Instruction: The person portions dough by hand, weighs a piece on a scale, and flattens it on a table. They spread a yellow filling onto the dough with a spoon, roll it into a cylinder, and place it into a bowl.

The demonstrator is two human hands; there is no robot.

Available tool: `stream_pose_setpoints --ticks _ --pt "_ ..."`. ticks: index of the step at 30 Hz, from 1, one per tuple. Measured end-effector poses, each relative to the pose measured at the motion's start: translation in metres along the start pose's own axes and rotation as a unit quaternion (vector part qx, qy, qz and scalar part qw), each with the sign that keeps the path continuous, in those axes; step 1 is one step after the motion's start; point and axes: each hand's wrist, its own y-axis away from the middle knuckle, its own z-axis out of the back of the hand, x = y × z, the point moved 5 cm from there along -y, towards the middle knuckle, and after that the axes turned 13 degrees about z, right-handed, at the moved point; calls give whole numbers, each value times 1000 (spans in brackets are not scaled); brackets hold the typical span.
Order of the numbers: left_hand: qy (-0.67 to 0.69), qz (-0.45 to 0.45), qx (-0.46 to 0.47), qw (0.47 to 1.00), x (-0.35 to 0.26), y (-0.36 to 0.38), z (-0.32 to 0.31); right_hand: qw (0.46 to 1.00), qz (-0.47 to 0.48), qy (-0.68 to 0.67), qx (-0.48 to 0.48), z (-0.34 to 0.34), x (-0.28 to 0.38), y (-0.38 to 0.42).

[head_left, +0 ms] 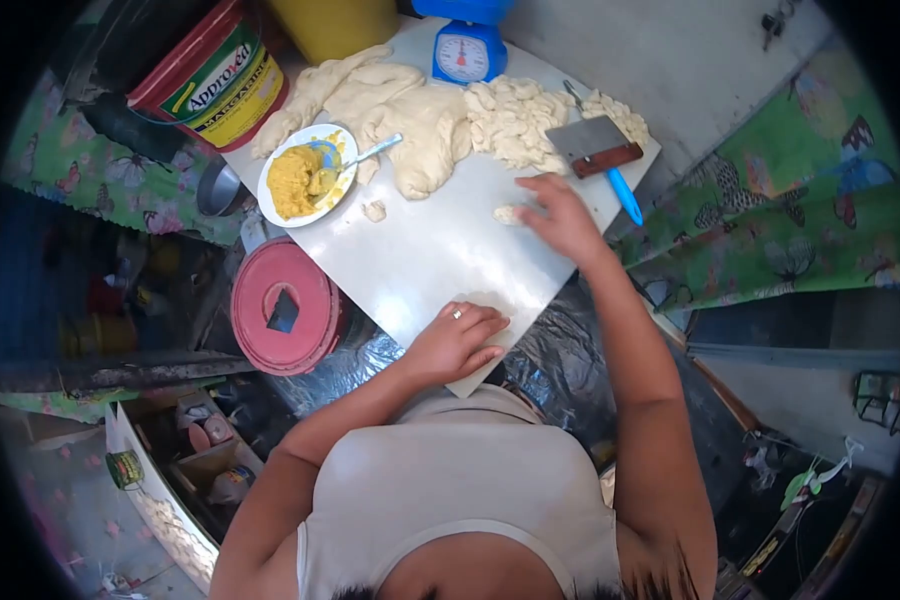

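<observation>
plainly, 1 white plate (343, 139) holding yellow filling (295, 182)

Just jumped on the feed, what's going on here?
A person stands at a table. Their open right hand is beside a small dough piece; their left hand rests at the near corner. Farther back lie a large dough mass, cut-looking pieces and a scraper.
</observation>
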Motion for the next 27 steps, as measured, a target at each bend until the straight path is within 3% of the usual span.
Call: stream_pose_setpoints --ticks 1,3,4,5,7,9,13,15,18,25,27 --pt "18 1 -15 1000 3 1 1 1000 6 -1 3 -8 -6 -9" --pt "3 6 -34 999 5 1 4 963 -60 55 256 -32 -9 -27" --pt "23 20 -38 999 7 2 5 940 -131 -55 309 -34 -14 -40" --pt "44 35 -41 998 8 1 7 939 -127 -55 315 -36 -23 -54" --pt "59 49 -42 996 8 -1 9 989 -75 58 110 -16 -46 -93" --pt "58 41 -32 997 9 -3 8 989 -52 136 -3 -4 -75 -129" --pt "48 43 -28 997 13 -4 2 989 -61 136 5 -20 -122 -168" --pt "47 43 -28 998 14 -4 2 970 -2 210 118 -44 -118 -176" --pt "54 38 -37 997 13 -4 4 956 -21 208 206 -50 -116 -179" --pt "66 33 -40 996 12 -6 7 954 17 157 256 -42 -106 -182" --pt "71 37 -37 996 12 -5 7 982 -46 -4 184 -44 -125 -192"
